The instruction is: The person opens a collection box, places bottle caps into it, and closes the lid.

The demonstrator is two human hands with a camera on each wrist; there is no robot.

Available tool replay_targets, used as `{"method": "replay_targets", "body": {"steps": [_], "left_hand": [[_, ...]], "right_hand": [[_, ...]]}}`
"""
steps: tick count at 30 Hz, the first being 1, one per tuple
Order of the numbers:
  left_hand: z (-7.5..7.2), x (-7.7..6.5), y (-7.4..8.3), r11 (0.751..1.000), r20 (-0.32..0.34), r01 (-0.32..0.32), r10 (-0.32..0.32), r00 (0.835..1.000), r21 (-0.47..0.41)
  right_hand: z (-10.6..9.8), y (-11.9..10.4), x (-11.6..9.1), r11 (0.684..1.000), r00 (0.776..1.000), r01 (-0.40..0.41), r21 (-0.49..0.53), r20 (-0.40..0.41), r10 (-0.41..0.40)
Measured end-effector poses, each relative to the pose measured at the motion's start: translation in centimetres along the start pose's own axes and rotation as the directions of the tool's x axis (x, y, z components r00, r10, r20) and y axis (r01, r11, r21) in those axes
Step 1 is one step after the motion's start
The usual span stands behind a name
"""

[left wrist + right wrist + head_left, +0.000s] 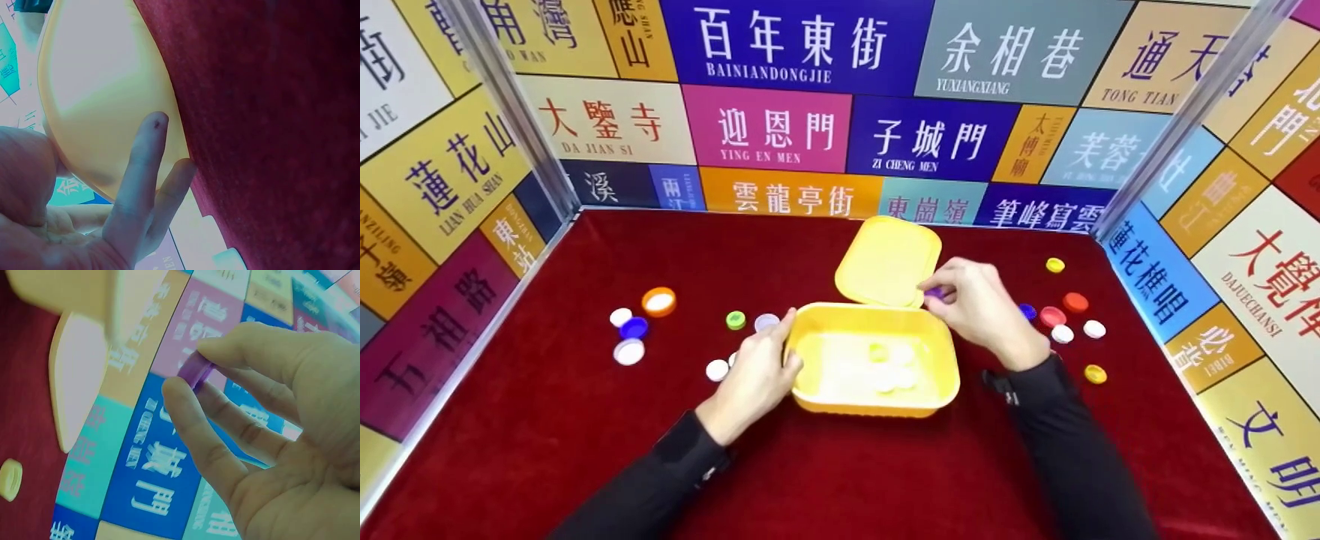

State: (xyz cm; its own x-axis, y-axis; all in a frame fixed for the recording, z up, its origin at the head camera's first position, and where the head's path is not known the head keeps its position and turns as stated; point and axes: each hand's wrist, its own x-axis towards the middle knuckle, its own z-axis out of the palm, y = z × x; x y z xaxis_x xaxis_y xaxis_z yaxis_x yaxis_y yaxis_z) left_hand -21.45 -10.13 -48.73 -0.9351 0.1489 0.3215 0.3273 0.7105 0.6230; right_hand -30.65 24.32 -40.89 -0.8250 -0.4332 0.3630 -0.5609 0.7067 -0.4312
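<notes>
We pinch a purple cap (196, 371) in our right hand (981, 304), near the lid (889, 259) and the far right corner of the tub (870, 405); our left hand (757, 379) grips the tub's left wall.

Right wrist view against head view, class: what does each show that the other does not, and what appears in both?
Only the right wrist view shows the palm side of the right hand.

Only the head view shows the left hand touching the yellow rectangular plastic container, the round plastic caps inside it, and the orange-rimmed round cap with a white centre.

Both show the right hand pinching a small purple plastic cap, plus the container, the flat yellow plastic lid, the red cloth and the colourful lettered wall panels.
</notes>
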Motion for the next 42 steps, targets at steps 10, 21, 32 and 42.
{"method": "replay_targets", "body": {"steps": [10, 21, 32, 42], "left_hand": [[0.0, 0.1, 0.0, 1.0, -0.003, 0.002, -0.002, 1.0, 0.0], [-0.2, 0.1, 0.0, 1.0, 0.007, 0.015, -0.015, 1.0, -0.006], [-0.1, 0.1, 0.0, 1.0, 0.009, 0.002, -0.002, 1.0, -0.006], [0.0, 0.0, 0.0, 1.0, -0.003, -0.002, 0.002, 1.0, 0.004]], "right_hand": [[2.5, -3.5, -1.2, 0.989, 0.977, 0.145, 0.026, 0.154, -0.147], [5.8, -5.7, -2.0, 0.962, 0.913, 0.267, 0.059, 0.305, -0.272], [5.5, -5.3, -2.6, 0.972, 0.923, 0.231, 0.05, 0.305, -0.236], [4.6, -5.2, -2.8, 0.977, 0.924, 0.21, 0.04, 0.319, -0.212]]}}
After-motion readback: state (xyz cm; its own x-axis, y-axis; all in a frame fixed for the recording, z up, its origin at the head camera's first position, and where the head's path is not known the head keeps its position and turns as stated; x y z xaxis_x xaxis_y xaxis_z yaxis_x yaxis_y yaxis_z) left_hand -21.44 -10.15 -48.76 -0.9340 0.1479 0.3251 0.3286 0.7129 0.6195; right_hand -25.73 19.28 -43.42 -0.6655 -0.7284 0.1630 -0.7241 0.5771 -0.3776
